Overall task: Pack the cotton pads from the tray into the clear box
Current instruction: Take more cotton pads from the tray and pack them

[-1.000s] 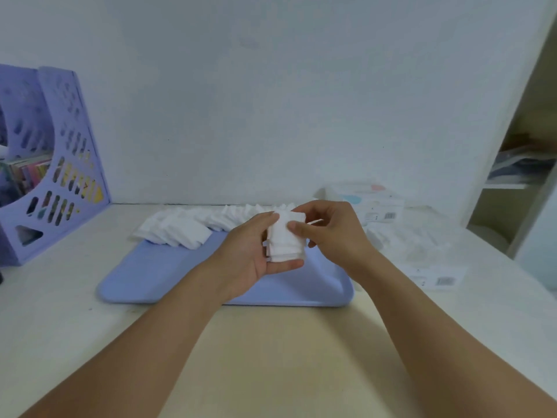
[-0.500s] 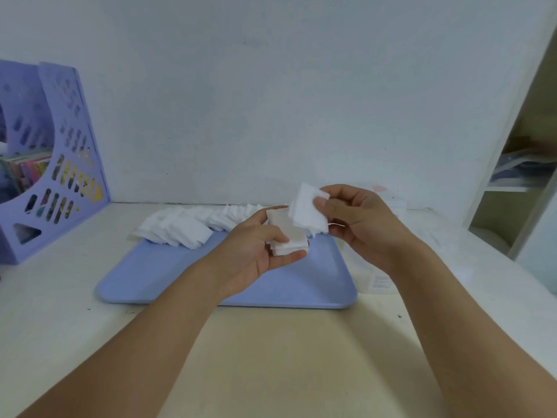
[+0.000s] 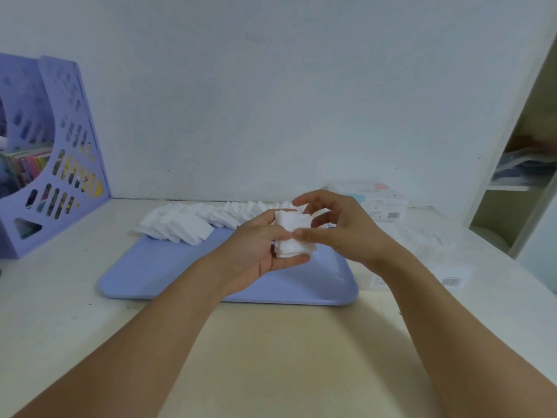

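A small stack of white cotton pads (image 3: 294, 236) is gripped upright in my left hand (image 3: 256, 251), above the blue tray (image 3: 187, 276). My right hand (image 3: 337, 227) touches the stack's front with its thumb; the other fingers are spread above it. A long row of loose cotton pads (image 3: 193, 220) lies along the tray's far edge. The clear box (image 3: 422, 245) stands to the right of the tray, with pads inside it and a barcode label on its front.
A purple file holder (image 3: 54, 164) with books stands at the far left. A white carton (image 3: 376, 203) with a barcode sits behind the clear box by the wall. A shelf unit (image 3: 518, 182) rises at the right edge.
My right hand, which had lifted one pad up and away from the stack, has come back down and pressed that pad onto the stack in my left hand.
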A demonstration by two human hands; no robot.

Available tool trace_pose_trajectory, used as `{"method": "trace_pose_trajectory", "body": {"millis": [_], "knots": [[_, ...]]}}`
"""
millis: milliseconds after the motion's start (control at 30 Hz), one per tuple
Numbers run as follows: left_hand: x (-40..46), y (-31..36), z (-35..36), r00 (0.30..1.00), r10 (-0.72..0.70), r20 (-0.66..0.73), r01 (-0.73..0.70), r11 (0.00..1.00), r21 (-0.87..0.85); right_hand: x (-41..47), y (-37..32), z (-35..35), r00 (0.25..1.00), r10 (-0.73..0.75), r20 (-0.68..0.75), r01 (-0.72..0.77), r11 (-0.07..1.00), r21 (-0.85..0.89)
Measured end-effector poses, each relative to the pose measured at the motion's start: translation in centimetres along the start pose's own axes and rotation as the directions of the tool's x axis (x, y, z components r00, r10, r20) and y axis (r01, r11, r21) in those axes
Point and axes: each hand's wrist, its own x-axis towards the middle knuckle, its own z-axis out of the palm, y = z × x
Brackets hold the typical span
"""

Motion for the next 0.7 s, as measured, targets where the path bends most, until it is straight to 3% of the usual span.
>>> {"method": "trace_pose_trajectory", "body": {"millis": [133,467,700], "knots": [[0.1,0.2,0.2,0.998,-0.015,-0.054,0.014,1.0,-0.01,0.1,0.5,0.2,0.997,-0.077,0.029,0.082,0.976,-0.2],[0.7,-0.4,-0.1,0.99,0.065,-0.123,-0.055,0.995,0.077,0.4,0.6,0.2,0.994,-0.1,-0.05,0.088,0.978,-0.189],[0.7,-0.3,-0.2,0.985,0.104,-0.14,-0.084,0.986,0.142,0.0,-0.4,-1.5,0.985,-0.169,-0.034,0.167,0.985,-0.045]]}}
